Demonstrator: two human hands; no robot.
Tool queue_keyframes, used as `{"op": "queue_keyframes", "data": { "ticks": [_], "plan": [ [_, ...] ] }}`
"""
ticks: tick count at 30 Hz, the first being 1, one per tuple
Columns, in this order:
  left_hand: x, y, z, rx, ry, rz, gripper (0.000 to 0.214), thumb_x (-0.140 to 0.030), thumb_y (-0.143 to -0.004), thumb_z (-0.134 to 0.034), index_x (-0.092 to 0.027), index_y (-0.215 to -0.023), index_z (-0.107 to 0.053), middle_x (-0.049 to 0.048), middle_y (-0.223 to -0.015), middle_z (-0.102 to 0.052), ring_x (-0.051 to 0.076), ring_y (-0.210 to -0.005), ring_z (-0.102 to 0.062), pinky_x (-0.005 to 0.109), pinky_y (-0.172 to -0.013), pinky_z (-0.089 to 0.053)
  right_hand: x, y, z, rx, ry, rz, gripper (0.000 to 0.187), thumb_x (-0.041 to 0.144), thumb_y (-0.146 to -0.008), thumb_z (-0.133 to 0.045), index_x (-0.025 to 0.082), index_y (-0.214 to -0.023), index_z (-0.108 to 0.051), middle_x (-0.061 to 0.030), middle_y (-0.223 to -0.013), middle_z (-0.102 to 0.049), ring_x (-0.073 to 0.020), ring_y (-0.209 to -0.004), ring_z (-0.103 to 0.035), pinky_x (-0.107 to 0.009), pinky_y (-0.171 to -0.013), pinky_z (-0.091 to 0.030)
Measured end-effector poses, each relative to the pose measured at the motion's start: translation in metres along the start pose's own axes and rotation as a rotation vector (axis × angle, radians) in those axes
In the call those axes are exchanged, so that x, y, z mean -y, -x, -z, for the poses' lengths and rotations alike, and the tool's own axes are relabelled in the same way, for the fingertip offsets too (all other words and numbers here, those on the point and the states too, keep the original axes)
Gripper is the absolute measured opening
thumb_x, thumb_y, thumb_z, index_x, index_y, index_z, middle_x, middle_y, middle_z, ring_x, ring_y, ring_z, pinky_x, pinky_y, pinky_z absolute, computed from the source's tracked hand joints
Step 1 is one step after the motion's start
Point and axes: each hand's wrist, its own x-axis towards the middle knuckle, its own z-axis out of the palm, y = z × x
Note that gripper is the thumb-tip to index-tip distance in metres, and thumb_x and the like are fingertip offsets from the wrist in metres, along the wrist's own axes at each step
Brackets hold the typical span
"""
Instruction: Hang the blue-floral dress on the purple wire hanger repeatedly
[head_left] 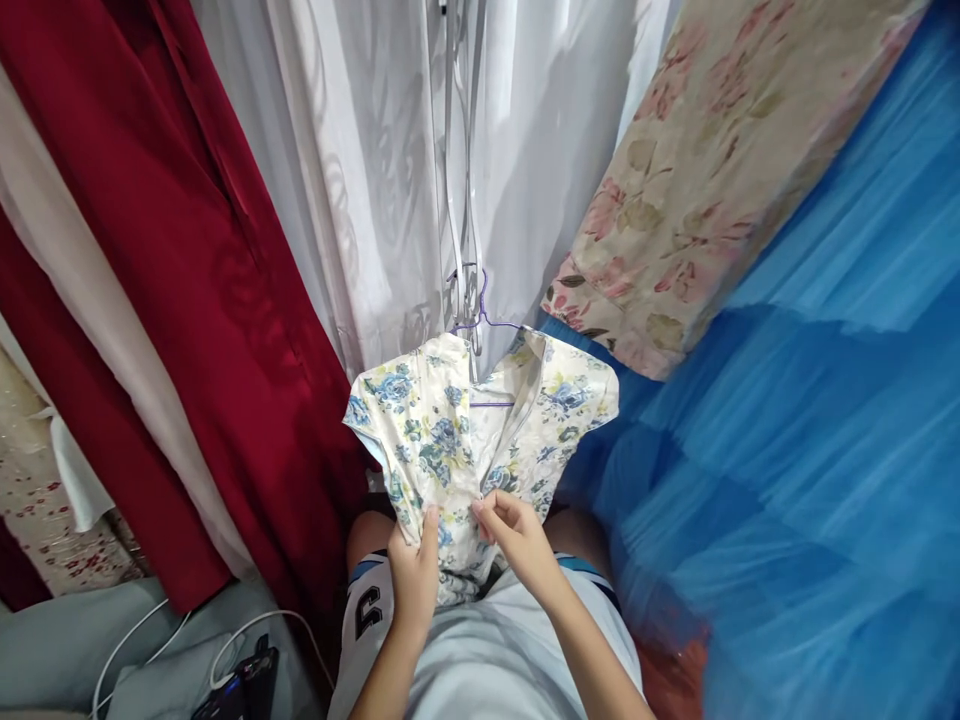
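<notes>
A white dress with blue and yellow flowers (442,430) hangs in front of me on a thin purple hanger (484,318). Its V-shaped front opening spreads apart at the top, and the hanger's lower bar shows inside. My left hand (416,565) grips the cloth at the left side of the waist, thumb on top. With thumb and fingers pinched, my right hand (514,530) holds the bottom of the front opening; whether a zipper pull is between the fingertips is too small to tell. The lower part of the garment bunches up near my lap.
White ribbed straps or hangers (461,180) dangle above the purple hanger before a white curtain (375,150). Dark red cloth (202,250) hangs at left. Floral cloth (675,200) and a blue tulle skirt (810,450) hang at right. White cables (142,640) and a black device (244,685) lie lower left.
</notes>
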Motion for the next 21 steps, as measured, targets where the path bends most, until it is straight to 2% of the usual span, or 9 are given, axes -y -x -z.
{"op": "queue_keyframes", "data": {
  "ticks": [3, 5, 6, 8, 10, 11, 13, 16, 21],
  "plan": [
    [-0.001, 0.002, 0.003, -0.159, -0.100, -0.125, 0.057, -0.041, -0.085, -0.064, -0.027, -0.135, -0.039, 0.0124, -0.140, -0.050, 0.027, -0.129, -0.051, 0.039, -0.106, -0.043, -0.002, 0.009, 0.007, -0.031, -0.050, -0.036, 0.040, 0.050, -0.083, -0.066, 0.021, -0.060, -0.051, 0.0020, -0.051, -0.055, -0.0123, -0.047, -0.041, -0.025, -0.048, -0.030],
    [-0.004, 0.006, 0.000, -0.187, -0.210, -0.244, 0.061, -0.038, -0.084, -0.065, -0.028, -0.136, -0.034, 0.0136, -0.144, -0.043, 0.028, -0.133, -0.045, 0.041, -0.111, -0.036, -0.002, 0.013, 0.009, -0.026, -0.067, -0.060, 0.038, 0.046, -0.083, -0.066, 0.021, -0.058, -0.051, 0.0018, -0.048, -0.057, -0.0112, -0.043, -0.039, -0.025, -0.045, -0.029],
    [-0.005, 0.008, -0.003, -0.135, -0.272, -0.290, 0.056, -0.036, -0.084, -0.065, -0.028, -0.132, -0.038, 0.0133, -0.141, -0.044, 0.028, -0.132, -0.045, 0.042, -0.112, -0.034, -0.002, 0.015, 0.009, -0.013, -0.072, -0.073, 0.038, 0.045, -0.083, -0.065, 0.021, -0.058, -0.051, 0.0017, -0.048, -0.058, -0.0110, -0.041, -0.039, -0.025, -0.044, -0.029],
    [-0.005, 0.013, -0.013, 0.098, -0.352, -0.314, 0.034, -0.033, -0.087, -0.060, -0.028, -0.118, -0.049, 0.0117, -0.126, -0.056, 0.028, -0.121, -0.052, 0.042, -0.106, -0.038, -0.001, 0.016, 0.007, 0.019, -0.079, -0.092, 0.036, 0.045, -0.083, -0.064, 0.021, -0.059, -0.052, 0.0014, -0.047, -0.059, -0.0107, -0.039, -0.039, -0.024, -0.042, -0.029],
    [-0.002, 0.016, -0.026, 0.347, -0.376, -0.286, 0.014, -0.030, -0.091, -0.050, -0.028, -0.104, -0.054, 0.0105, -0.106, -0.064, 0.027, -0.103, -0.060, 0.041, -0.092, -0.046, 0.001, 0.018, 0.005, 0.039, -0.074, -0.105, 0.037, 0.046, -0.082, -0.065, 0.021, -0.058, -0.052, 0.0011, -0.047, -0.059, -0.0102, -0.037, -0.039, -0.023, -0.040, -0.029],
    [0.000, 0.017, -0.032, 0.422, -0.385, -0.283, 0.012, -0.028, -0.092, -0.046, -0.027, -0.101, -0.054, 0.0108, -0.100, -0.066, 0.027, -0.096, -0.062, 0.040, -0.085, -0.047, 0.001, 0.019, 0.005, 0.040, -0.071, -0.113, 0.038, 0.047, -0.082, -0.065, 0.021, -0.058, -0.052, 0.0012, -0.046, -0.059, -0.0097, -0.036, -0.038, -0.023, -0.039, -0.027],
    [0.002, 0.016, -0.042, 0.492, -0.423, -0.323, 0.013, -0.027, -0.093, -0.043, -0.025, -0.097, -0.055, 0.0127, -0.094, -0.067, 0.029, -0.089, -0.063, 0.039, -0.077, -0.047, 0.004, 0.020, 0.007, 0.020, -0.054, -0.124, 0.039, 0.048, -0.081, -0.065, 0.020, -0.057, -0.054, 0.0018, -0.042, -0.056, -0.0085, -0.033, -0.035, -0.022, -0.037, -0.023],
    [-0.003, 0.010, -0.049, 0.572, -0.532, -0.433, 0.020, -0.026, -0.092, -0.043, -0.024, -0.105, -0.059, 0.0160, -0.100, -0.068, 0.031, -0.093, -0.065, 0.039, -0.077, -0.047, 0.019, 0.009, 0.017, -0.041, -0.018, -0.099, 0.039, 0.048, -0.079, -0.066, 0.018, -0.055, -0.058, 0.0012, -0.039, -0.055, -0.0068, -0.030, -0.030, -0.022, -0.035, -0.019],
    [-0.025, 0.004, -0.052, 0.717, -0.970, -0.450, 0.034, -0.015, -0.086, -0.046, -0.016, -0.117, -0.060, 0.0176, -0.102, -0.069, 0.034, -0.086, -0.069, 0.042, -0.072, -0.051, 0.087, -0.060, 0.039, -0.077, -0.019, 0.052, 0.037, 0.045, -0.077, -0.069, 0.017, -0.054, -0.062, -0.0023, -0.047, -0.061, -0.0062, -0.035, -0.031, -0.023, -0.037, -0.020]
  ]
}}
